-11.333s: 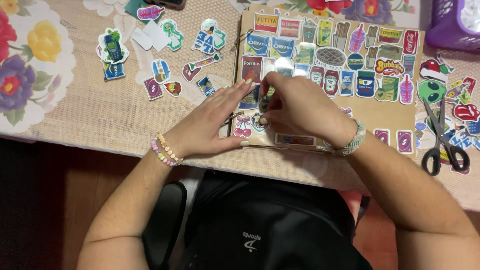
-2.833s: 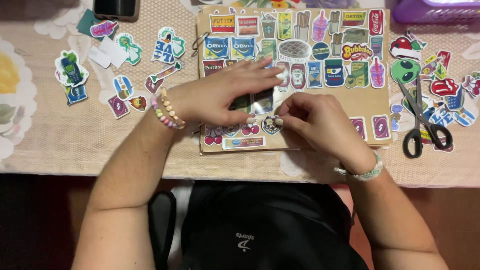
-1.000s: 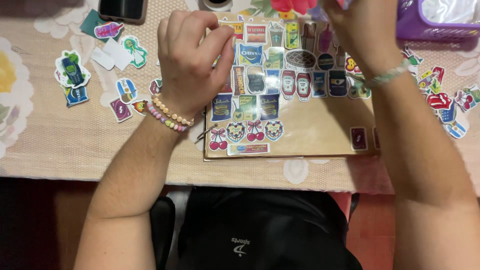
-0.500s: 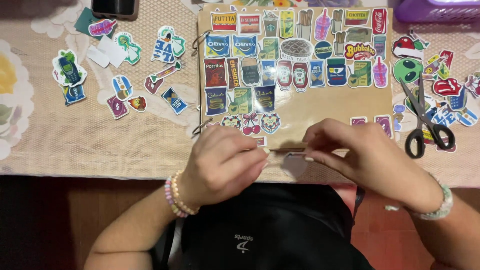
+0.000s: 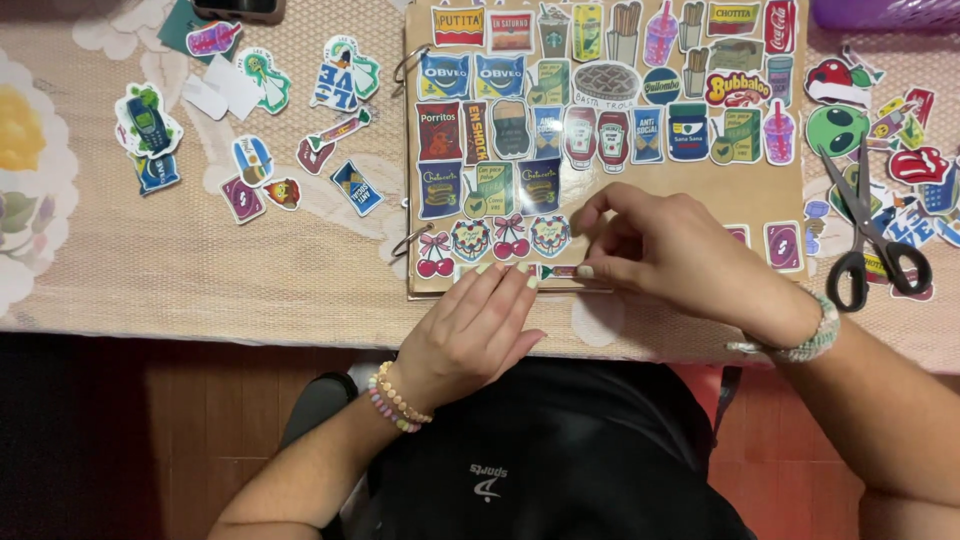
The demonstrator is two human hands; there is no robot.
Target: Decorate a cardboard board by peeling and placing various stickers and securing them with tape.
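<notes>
A brown ring-bound album page [image 5: 770, 190] lies open on the table, covered with rows of colourful food and drink stickers. My left hand [image 5: 470, 335] rests flat on the page's lower edge, fingertips on a narrow sticker row. My right hand [image 5: 680, 255] is curled just to the right of it. Its thumb and fingers pinch a small red and green sticker [image 5: 558, 271] down against the page's bottom edge, below a cherry sticker [image 5: 512, 240]. Beaded bracelets sit on both wrists.
Black-handled scissors [image 5: 872, 235] lie on loose stickers right of the album. More cut-out stickers [image 5: 250, 150] are scattered on the lace tablecloth to the left. A phone [image 5: 240, 8] and a purple box [image 5: 880, 10] sit at the far edge. The table's near edge [image 5: 200, 330] runs below.
Half a second ago both hands held a thin sticker just off the page's lower edge. They have since moved up onto the page, with the sticker against its bottom edge.
</notes>
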